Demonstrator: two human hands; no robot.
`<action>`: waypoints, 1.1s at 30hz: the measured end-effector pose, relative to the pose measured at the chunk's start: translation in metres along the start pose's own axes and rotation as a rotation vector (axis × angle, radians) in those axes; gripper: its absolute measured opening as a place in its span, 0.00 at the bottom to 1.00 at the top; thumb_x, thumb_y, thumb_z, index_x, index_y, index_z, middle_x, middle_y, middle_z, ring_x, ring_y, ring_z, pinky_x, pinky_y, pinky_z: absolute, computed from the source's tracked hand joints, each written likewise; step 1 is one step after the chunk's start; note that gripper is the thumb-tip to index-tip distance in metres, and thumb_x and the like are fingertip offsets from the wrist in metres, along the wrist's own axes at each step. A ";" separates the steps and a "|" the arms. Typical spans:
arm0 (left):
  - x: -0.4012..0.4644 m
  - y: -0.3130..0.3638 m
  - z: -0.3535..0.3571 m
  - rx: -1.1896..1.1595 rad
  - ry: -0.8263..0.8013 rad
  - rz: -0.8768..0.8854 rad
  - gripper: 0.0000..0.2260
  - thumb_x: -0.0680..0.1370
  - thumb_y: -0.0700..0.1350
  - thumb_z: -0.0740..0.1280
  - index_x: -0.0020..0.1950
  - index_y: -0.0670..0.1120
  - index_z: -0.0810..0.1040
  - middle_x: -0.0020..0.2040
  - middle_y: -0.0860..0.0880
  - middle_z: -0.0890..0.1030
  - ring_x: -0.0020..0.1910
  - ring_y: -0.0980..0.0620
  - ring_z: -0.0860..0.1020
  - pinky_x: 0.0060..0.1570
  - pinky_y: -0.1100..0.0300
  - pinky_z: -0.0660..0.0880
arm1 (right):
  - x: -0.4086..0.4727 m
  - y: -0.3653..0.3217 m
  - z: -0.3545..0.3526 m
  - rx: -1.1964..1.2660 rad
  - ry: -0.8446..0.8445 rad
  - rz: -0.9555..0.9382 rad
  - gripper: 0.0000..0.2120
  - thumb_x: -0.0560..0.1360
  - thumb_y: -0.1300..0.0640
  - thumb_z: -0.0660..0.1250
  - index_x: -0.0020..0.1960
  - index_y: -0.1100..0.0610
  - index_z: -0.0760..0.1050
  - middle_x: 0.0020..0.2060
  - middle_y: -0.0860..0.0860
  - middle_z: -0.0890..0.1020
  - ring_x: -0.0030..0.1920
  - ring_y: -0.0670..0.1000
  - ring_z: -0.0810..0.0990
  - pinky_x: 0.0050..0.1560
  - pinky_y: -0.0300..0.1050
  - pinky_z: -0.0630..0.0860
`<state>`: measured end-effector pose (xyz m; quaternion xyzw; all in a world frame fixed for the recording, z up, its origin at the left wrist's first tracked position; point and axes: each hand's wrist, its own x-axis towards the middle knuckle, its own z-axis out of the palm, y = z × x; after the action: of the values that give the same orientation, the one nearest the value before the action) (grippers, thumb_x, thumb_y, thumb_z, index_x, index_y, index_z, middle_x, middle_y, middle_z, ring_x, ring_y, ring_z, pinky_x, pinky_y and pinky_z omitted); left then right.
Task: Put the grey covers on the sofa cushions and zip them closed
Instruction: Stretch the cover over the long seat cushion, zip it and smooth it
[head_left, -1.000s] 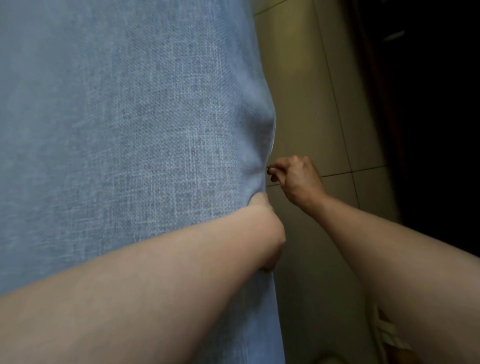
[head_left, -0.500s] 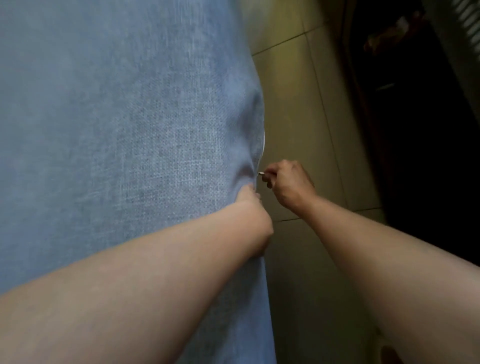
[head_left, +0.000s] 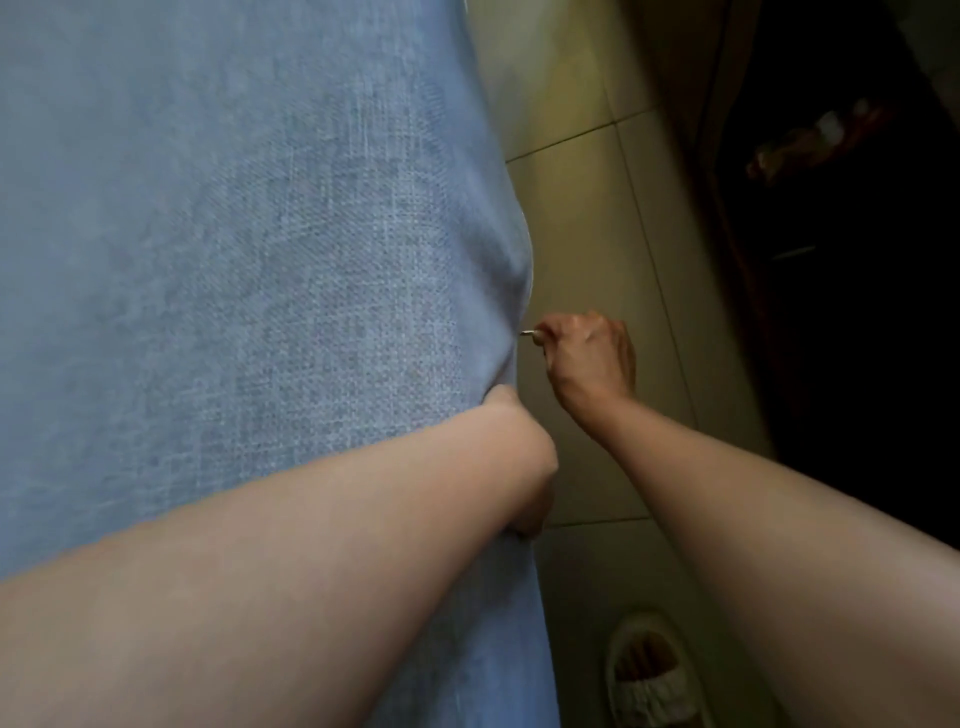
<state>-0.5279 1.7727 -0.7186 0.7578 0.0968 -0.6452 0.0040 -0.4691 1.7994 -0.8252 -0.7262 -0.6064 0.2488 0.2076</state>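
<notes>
The left hand (head_left: 524, 467) was mostly hidden behind its own wrist, curled round the edge of the grey cover (head_left: 234, 260) filling the left side; the right hand (head_left: 587, 358) pinched the zipper pull (head_left: 529, 333) at that edge, above a blurred slipper (head_left: 649, 675)

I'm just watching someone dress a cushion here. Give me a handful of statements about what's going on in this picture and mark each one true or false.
1. The right hand pinches a small metal zip pull at the edge of the grey cover. True.
2. The left hand hangs free, away from the fabric. False: it grips the cover's edge just below the zip pull.
3. The floor beside the cushion is tiled. True.
4. A slipper lies on top of the cushion. False: it sits on the floor, low in the view.
5. Both hands hold the zip pull. False: only the right hand does.
</notes>
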 end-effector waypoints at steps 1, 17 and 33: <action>0.002 -0.011 -0.002 0.012 0.014 -0.011 0.21 0.79 0.58 0.55 0.69 0.52 0.68 0.68 0.50 0.71 0.69 0.47 0.66 0.67 0.48 0.62 | 0.013 -0.001 0.000 -0.003 0.022 0.007 0.11 0.78 0.54 0.60 0.48 0.56 0.80 0.45 0.60 0.82 0.48 0.61 0.78 0.42 0.48 0.67; -0.024 -0.113 -0.038 0.034 -0.042 -0.208 0.27 0.81 0.60 0.49 0.75 0.47 0.60 0.73 0.44 0.63 0.74 0.46 0.56 0.69 0.52 0.53 | 0.059 -0.007 -0.033 0.294 -0.319 0.269 0.27 0.77 0.60 0.63 0.73 0.60 0.59 0.67 0.58 0.71 0.65 0.57 0.71 0.66 0.49 0.67; -0.039 -0.199 -0.060 0.065 0.099 -0.108 0.20 0.79 0.55 0.58 0.70 0.52 0.67 0.71 0.50 0.67 0.72 0.50 0.60 0.70 0.51 0.55 | 0.147 -0.042 -0.069 0.717 -0.447 0.397 0.13 0.79 0.64 0.57 0.60 0.61 0.75 0.52 0.57 0.79 0.52 0.52 0.74 0.54 0.43 0.70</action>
<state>-0.5053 1.9698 -0.6470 0.7824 0.1168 -0.6088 -0.0600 -0.4391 1.9519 -0.7617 -0.6391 -0.3614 0.6278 0.2583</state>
